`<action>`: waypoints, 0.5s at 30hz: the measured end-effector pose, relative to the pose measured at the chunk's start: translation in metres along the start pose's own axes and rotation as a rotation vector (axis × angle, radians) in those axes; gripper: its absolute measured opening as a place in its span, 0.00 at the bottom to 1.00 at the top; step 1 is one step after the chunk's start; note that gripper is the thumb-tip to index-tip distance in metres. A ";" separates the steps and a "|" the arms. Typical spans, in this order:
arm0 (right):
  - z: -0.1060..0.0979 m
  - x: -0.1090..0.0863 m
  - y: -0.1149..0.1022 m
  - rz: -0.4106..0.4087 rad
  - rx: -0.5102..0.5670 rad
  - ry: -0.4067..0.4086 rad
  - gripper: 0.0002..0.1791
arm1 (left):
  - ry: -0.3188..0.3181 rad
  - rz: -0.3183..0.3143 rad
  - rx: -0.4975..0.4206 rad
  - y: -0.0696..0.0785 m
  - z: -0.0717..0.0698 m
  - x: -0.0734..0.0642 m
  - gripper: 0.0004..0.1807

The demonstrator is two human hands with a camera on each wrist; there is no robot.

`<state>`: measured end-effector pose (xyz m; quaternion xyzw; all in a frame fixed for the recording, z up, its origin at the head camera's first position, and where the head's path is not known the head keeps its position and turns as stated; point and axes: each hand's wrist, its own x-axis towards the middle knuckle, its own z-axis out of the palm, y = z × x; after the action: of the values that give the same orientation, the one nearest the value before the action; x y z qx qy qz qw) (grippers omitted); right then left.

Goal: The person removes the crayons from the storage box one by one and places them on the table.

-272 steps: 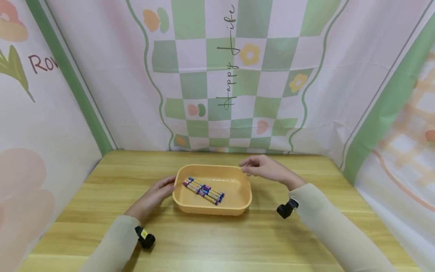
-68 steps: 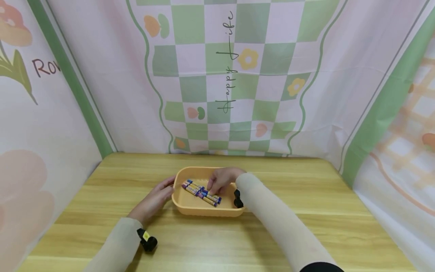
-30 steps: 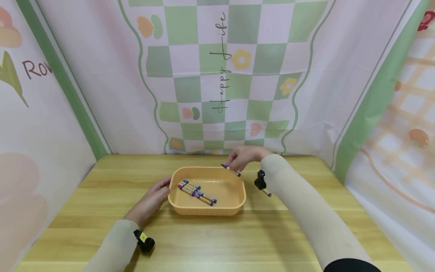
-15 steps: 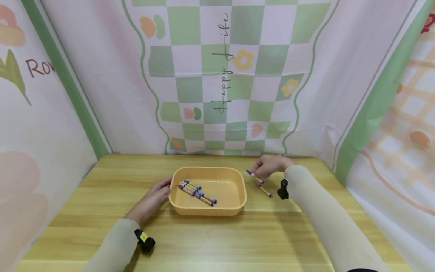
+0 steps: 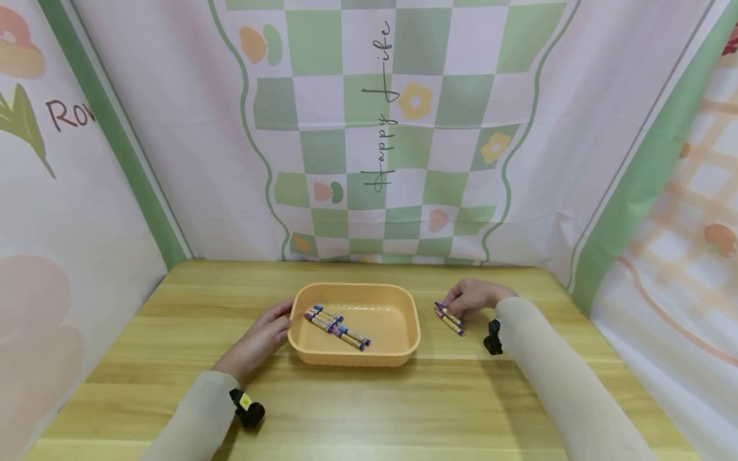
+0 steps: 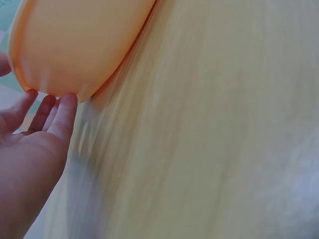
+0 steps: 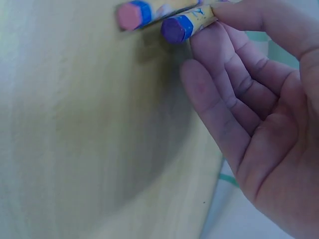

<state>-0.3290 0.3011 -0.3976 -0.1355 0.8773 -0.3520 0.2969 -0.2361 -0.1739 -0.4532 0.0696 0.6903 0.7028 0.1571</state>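
My right hand (image 5: 474, 297) pinches a purple crayon (image 7: 192, 24) between thumb and fingers, low over the table to the right of the basket. Close beside it, nearly parallel, a pink crayon (image 5: 449, 324) lies on the tabletop. With its fingertips, my left hand (image 5: 259, 339) touches the left end of the orange plastic basket (image 5: 398, 358); the left wrist view shows these fingers (image 6: 64, 117) fairly straight against the basket's outer wall. Inside the basket, several crayons (image 5: 323, 320) with yellow wrappers lie in two small groups toward the left and middle.
The wooden table (image 5: 369, 410) carries the basket near its middle. A printed curtain (image 5: 369, 128) hangs behind the table's back edge, with more cloth at both sides. Each sleeve bears a small black wrist camera (image 5: 249, 410).
My right hand has carried the purple crayon out from over the basket, rightward and down, to beside the pink one on the table. My left hand has stayed at the basket.
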 end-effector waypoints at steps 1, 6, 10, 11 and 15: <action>0.001 0.000 0.002 0.002 0.009 -0.004 0.16 | 0.000 0.002 -0.006 0.000 0.000 0.000 0.34; 0.003 -0.002 0.009 0.051 0.045 -0.021 0.16 | 0.001 0.011 -0.013 -0.001 0.000 0.001 0.34; 0.004 -0.002 0.011 0.079 0.070 -0.020 0.17 | 0.005 0.009 -0.009 -0.001 0.001 0.001 0.34; 0.004 -0.003 0.011 0.081 0.070 -0.019 0.17 | 0.006 0.009 -0.007 -0.001 0.001 0.001 0.34; 0.003 -0.005 0.010 0.086 0.061 -0.010 0.17 | 0.007 0.007 -0.002 -0.001 0.001 0.001 0.34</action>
<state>-0.3236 0.3087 -0.4039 -0.0902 0.8695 -0.3649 0.3204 -0.2366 -0.1730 -0.4540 0.0693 0.6898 0.7044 0.1522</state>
